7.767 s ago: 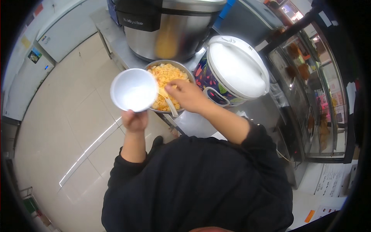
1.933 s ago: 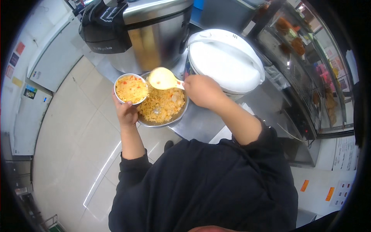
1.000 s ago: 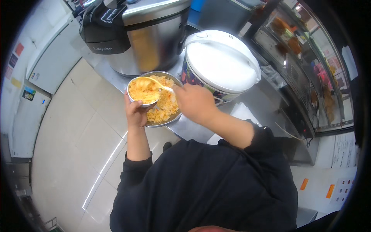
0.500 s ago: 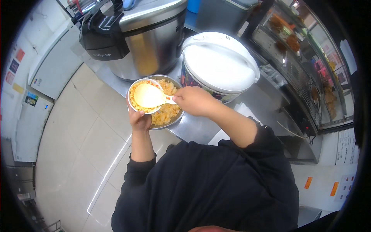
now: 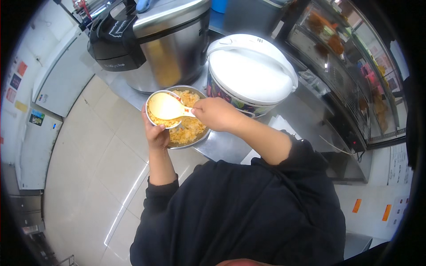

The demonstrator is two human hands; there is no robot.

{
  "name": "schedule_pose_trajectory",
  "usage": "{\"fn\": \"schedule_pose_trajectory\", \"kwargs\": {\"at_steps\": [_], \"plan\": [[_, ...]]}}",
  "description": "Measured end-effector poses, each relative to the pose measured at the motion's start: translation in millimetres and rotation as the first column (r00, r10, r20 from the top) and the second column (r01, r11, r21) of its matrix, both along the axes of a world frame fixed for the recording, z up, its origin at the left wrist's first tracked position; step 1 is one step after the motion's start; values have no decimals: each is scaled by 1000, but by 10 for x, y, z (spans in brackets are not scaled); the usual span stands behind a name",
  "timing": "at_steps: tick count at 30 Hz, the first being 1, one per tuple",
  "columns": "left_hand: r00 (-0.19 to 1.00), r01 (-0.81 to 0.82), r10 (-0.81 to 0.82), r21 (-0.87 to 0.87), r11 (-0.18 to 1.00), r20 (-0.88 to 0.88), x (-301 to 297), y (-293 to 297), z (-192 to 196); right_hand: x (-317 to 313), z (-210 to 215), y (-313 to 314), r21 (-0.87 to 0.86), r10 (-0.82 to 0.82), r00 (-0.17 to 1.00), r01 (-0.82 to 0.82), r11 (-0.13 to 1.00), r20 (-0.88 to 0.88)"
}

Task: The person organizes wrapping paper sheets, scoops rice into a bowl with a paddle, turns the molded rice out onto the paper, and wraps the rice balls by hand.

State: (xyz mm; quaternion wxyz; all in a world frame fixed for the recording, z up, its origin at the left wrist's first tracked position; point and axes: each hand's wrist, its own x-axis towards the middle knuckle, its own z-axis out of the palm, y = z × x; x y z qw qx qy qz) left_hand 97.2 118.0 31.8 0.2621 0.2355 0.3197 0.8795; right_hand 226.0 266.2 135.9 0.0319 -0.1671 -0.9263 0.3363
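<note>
My left hand (image 5: 155,134) is closed around a small white bowl (image 5: 148,116) filled with yellow fried rice (image 5: 156,119). In my right hand (image 5: 214,113) is the handle of a pale rice paddle (image 5: 165,106). The paddle's broad head lies over the rice in the small bowl and covers much of it. Just behind and to the right sits a round metal bowl (image 5: 205,135) with more fried rice (image 5: 188,128), partly hidden by the small bowl and my right hand.
A large steel and black rice cooker (image 5: 171,53) stands beyond the bowls. Right of them is a white-lidded container (image 5: 250,68) with a patterned side. A glass food display cabinet (image 5: 341,66) fills the far right. Tiled floor (image 5: 97,164) lies left of the steel counter (image 5: 228,144).
The paddle and my right hand have shifted slightly left over the small bowl. My left hand still holds the bowl, which has moved slightly left.
</note>
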Motion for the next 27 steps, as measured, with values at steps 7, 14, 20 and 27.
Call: {"fn": "schedule_pose_trajectory", "kwargs": {"at_steps": [7, 14, 20, 27], "plan": [[996, -43, 48, -71, 997, 72, -88, -242, -106, 128, 168, 193, -165, -19, 993, 39, 986, 117], [960, -138, 120, 53, 989, 252, 25, -153, 136, 188, -265, -8, 150, -22, 967, -16, 988, 253], [929, 293, -346, 307, 905, 132, 683, 122, 500, 512, 16, -140, -810, -266, 962, 207, 549, 65], [395, 197, -472, -429, 881, -788, 1364, 520, 725, 1789, 1, -88, -950, -506, 857, -230, -209, -97]]}}
